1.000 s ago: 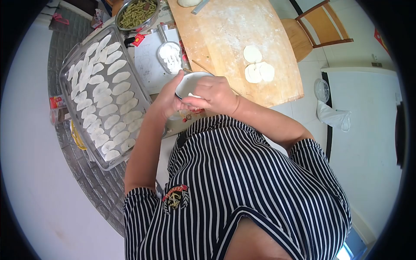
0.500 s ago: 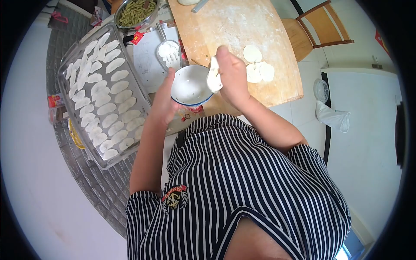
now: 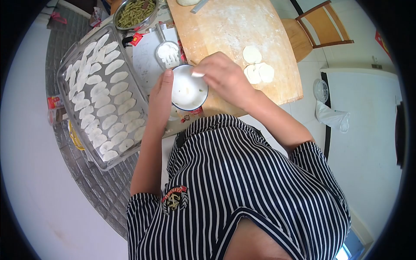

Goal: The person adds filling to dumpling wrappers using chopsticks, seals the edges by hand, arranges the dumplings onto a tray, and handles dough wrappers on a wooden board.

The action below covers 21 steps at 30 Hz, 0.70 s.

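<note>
My left hand [image 3: 162, 92] grips the left side of a white enamel bowl [image 3: 189, 93] with a blue rim. A few small specks lie inside the bowl. My right hand [image 3: 225, 80] is over the bowl's right rim, its fingers pinched on a piece of dough [image 3: 198, 75]; only a white edge of it shows below the fingertips. Beyond that hand, on the floured wooden board [image 3: 203, 26], are a single round dough wrapper [image 3: 252, 54] and a few overlapping dough wrappers [image 3: 266, 73].
A clear tray [image 3: 65, 93] at left holds rows of flat oval dough pieces [image 3: 102, 102]. A metal scoop of flour [image 3: 168, 53] lies on paper behind the bowl. Farther back stand a steel bowl [image 3: 151, 18] of green pieces and a wooden chair [image 3: 320, 26] at right.
My right hand has turned over and moved left to the bowl's rim with the dough; less of the dough shows now. The bowl has tilted a little, showing more of its inside.
</note>
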### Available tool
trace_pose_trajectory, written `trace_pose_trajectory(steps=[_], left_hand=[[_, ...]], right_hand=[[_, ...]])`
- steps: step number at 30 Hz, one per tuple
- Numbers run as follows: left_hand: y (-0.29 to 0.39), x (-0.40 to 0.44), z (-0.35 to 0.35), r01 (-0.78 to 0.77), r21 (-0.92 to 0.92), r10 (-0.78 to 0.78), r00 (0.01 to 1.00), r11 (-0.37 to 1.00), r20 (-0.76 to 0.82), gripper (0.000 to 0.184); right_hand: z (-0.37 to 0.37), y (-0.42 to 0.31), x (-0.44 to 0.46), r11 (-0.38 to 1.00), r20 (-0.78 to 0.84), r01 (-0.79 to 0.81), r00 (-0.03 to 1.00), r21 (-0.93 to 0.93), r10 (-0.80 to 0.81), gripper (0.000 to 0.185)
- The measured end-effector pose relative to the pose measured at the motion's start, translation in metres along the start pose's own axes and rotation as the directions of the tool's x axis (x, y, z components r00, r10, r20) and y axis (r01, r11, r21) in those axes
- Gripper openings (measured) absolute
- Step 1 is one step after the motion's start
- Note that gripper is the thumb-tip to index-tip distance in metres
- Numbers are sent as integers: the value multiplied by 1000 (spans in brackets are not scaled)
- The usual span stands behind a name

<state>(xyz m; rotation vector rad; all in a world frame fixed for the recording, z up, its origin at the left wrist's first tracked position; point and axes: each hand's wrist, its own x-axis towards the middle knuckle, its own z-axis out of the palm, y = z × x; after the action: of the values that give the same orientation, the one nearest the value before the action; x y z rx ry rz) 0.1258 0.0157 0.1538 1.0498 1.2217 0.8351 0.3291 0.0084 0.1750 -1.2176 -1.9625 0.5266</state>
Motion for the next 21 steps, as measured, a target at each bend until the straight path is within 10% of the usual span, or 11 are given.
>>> trace_pose_trajectory(steps=[1, 3, 7, 10, 14, 19, 21], left_hand=[[0, 0, 0, 3, 37, -4, 1000, 999, 17, 52], [2, 0, 3, -13, 67, 13, 1000, 998, 5, 51], [1, -1, 10, -163, 163, 160, 987, 973, 29, 51], [-18, 1, 10, -139, 14, 138, 989, 990, 50, 52], [-22, 0, 14, -151, -90, 154, 988, 984, 28, 54], [-25, -1, 13, -156, -99, 160, 987, 983, 32, 59], [-21, 0, 12, -120, -100, 124, 992, 988, 28, 60]], right_hand=[[3, 4, 3, 897, 12, 379, 922, -228, -386, 23], [8, -2, -2, 870, 115, 391, 920, -302, -374, 30], [32, 3, -23, 872, 415, 304, 901, -385, -131, 26], [26, -18, -13, 946, 566, -311, 766, -87, 304, 21], [43, -9, -9, 970, 8, -243, 970, -5, 243, 19], [49, -17, -10, 986, 162, -146, 978, 86, 130, 21], [32, -21, -6, 877, 456, -415, 846, 242, 275, 22]])
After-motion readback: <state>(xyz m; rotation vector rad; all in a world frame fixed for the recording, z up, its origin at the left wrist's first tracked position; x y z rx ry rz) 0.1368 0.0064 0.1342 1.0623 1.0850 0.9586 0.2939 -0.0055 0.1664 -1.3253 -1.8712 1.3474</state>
